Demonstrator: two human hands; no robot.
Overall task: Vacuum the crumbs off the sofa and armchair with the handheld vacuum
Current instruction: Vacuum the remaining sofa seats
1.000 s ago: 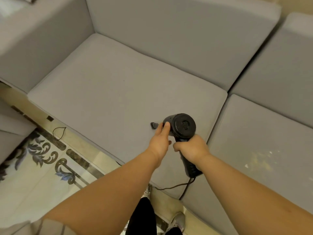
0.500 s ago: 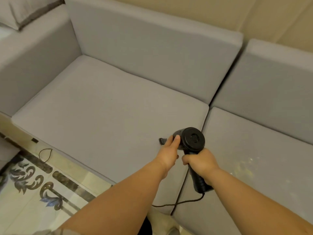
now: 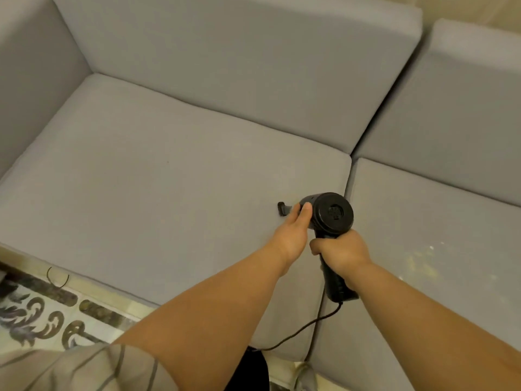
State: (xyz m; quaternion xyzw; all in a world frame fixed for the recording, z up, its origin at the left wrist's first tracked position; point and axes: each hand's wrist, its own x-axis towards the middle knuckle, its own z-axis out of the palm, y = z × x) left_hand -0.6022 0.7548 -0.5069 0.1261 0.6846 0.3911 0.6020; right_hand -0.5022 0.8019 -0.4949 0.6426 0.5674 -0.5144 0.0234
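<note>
A black handheld vacuum [image 3: 332, 213] hovers low over the grey sofa's left seat cushion [image 3: 169, 198], its nozzle [image 3: 282, 208] pointing left and touching the fabric. My right hand [image 3: 339, 251] grips the vacuum's handle. My left hand [image 3: 293, 231] holds the side of its barrel, thumb lying along the body. A patch of pale crumbs [image 3: 423, 263] lies on the right seat cushion [image 3: 439, 221], to the right of both hands.
The vacuum's black cord [image 3: 298, 331] trails from the handle down the gap between the cushions to the floor. Back cushions [image 3: 239, 66] rise behind the seats and an armrest [image 3: 31, 80] stands at left. Patterned floor tiles [image 3: 36, 314] lie in front of the sofa.
The view has shifted over the sofa. Both hands and the vacuum keep the same grip, with the nozzle still near the right edge of the left cushion.
</note>
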